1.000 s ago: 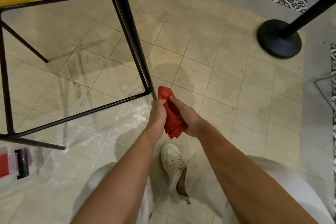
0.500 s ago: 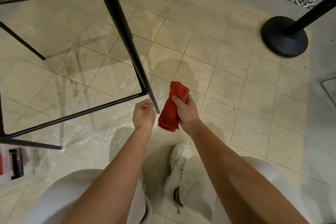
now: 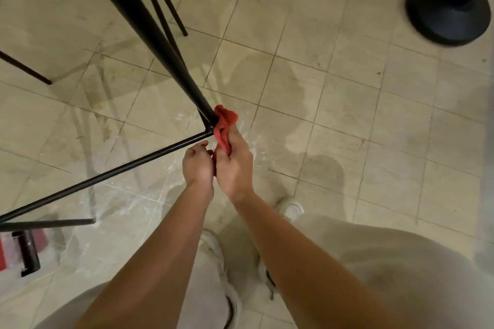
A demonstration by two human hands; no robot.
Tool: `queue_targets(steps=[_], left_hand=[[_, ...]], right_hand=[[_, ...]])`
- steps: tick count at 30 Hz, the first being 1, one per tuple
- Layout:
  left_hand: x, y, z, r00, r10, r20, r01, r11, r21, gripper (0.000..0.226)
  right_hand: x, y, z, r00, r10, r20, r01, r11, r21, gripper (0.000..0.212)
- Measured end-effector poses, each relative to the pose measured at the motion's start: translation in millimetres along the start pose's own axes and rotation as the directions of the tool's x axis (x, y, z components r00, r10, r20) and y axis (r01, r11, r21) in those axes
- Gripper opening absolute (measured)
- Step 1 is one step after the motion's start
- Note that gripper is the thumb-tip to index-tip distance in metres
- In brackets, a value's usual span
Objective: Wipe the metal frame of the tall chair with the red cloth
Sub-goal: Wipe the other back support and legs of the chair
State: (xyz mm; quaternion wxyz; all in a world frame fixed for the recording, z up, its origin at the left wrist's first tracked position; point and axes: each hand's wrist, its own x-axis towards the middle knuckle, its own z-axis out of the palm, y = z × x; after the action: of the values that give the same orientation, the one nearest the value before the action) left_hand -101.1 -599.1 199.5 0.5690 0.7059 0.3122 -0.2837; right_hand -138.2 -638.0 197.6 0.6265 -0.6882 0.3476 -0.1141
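The tall chair's black metal frame [image 3: 149,32] slants down from the top left to a corner joint near the middle, where a thin footrest bar [image 3: 112,172] runs off to the lower left. A bunched red cloth [image 3: 224,123] presses against the leg at that joint. My right hand [image 3: 235,163] is shut on the cloth from below. My left hand [image 3: 197,164] sits curled right beside it, just under the footrest bar; whether it grips the cloth is hidden.
A black round stanchion base [image 3: 449,8] with its post stands at the top right. A red and black object [image 3: 18,254] lies at the left edge. More thin chair legs [image 3: 160,0] cross the upper left. My white shoes [image 3: 291,208] stand on the beige tiles.
My right hand has carried the red cloth left onto the leg at the corner joint. My left hand has closed in beside my right hand. The view has tilted further down.
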Motion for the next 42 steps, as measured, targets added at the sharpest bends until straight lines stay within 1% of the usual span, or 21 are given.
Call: queue_targets(steps=[3, 7, 12, 15, 18, 20, 22, 23, 25, 27, 30, 33, 35, 37, 39, 42], left_hand=[[13, -7, 7, 0.998, -0.046, 0.05, 0.045, 0.999, 0.024, 0.03], [29, -14, 19, 0.993, -0.059, 0.098, 0.056, 0.998, 0.039, 0.03], [46, -21, 29, 0.994, -0.052, 0.095, 0.047, 0.997, 0.059, 0.031], [52, -21, 31, 0.995, -0.051, 0.083, 0.047, 0.998, 0.049, 0.032], [58, -23, 30, 0.995, -0.067, 0.076, 0.066, 0.998, 0.016, 0.031], [62, -26, 30, 0.995, -0.069, 0.069, 0.069, 0.998, -0.007, 0.031], [67, -27, 32, 0.996, -0.055, 0.065, 0.055, 0.998, -0.008, 0.031], [70, -28, 34, 0.996, -0.054, 0.067, 0.054, 0.999, 0.003, 0.032], [74, -31, 37, 0.996, -0.06, 0.071, 0.058, 0.998, 0.036, 0.033], [78, -38, 42, 0.995, -0.07, 0.069, 0.065, 0.995, 0.07, 0.033], [79, -47, 45, 0.993, -0.093, 0.075, 0.086, 0.992, 0.088, 0.034], [88, -54, 49, 0.991, -0.111, 0.071, 0.101, 0.986, 0.129, 0.036], [95, -57, 51, 0.992, -0.105, 0.068, 0.093, 0.984, 0.153, 0.036], [97, -57, 51, 0.994, -0.093, 0.054, 0.082, 0.981, 0.174, 0.033], [100, -57, 50, 0.996, -0.08, 0.044, 0.071, 0.982, 0.177, 0.031], [100, -58, 47, 0.996, -0.073, 0.052, 0.062, 0.98, 0.188, 0.032]], right_hand=[[9, 20, 3, 0.998, 0.053, -0.023, -0.055, 0.996, -0.071, 0.066], [20, 46, -1, 0.996, 0.078, -0.045, -0.083, 0.989, -0.121, 0.047], [38, 66, -5, 0.985, 0.171, 0.008, -0.163, 0.948, -0.273, 0.048], [41, 64, -9, 0.977, 0.211, 0.005, -0.205, 0.956, -0.208, 0.047], [31, 55, -8, 0.984, 0.176, -0.038, -0.179, 0.979, -0.097, 0.041], [26, 56, -4, 0.986, 0.148, -0.073, -0.153, 0.986, -0.067, 0.04], [27, 65, 2, 0.989, 0.117, -0.088, -0.125, 0.988, -0.088, 0.044], [30, 72, 5, 0.987, 0.132, -0.093, -0.141, 0.985, -0.101, 0.047], [36, 86, 7, 0.976, 0.199, -0.093, -0.209, 0.97, -0.126, 0.05], [44, 102, 8, 0.96, 0.268, -0.078, -0.278, 0.942, -0.189, 0.05], [51, 118, 4, 0.94, 0.34, -0.023, -0.33, 0.891, -0.311, 0.048], [63, 134, 0, 0.909, 0.416, 0.031, -0.375, 0.848, -0.375, 0.049], [71, 142, -2, 0.89, 0.454, 0.05, -0.396, 0.821, -0.412, 0.045], [76, 146, -5, 0.874, 0.483, 0.058, -0.418, 0.806, -0.419, 0.043], [79, 146, -7, 0.868, 0.493, 0.066, -0.426, 0.805, -0.413, 0.045], [74, 139, -11, 0.901, 0.433, 0.029, -0.401, 0.857, -0.323, 0.046]])
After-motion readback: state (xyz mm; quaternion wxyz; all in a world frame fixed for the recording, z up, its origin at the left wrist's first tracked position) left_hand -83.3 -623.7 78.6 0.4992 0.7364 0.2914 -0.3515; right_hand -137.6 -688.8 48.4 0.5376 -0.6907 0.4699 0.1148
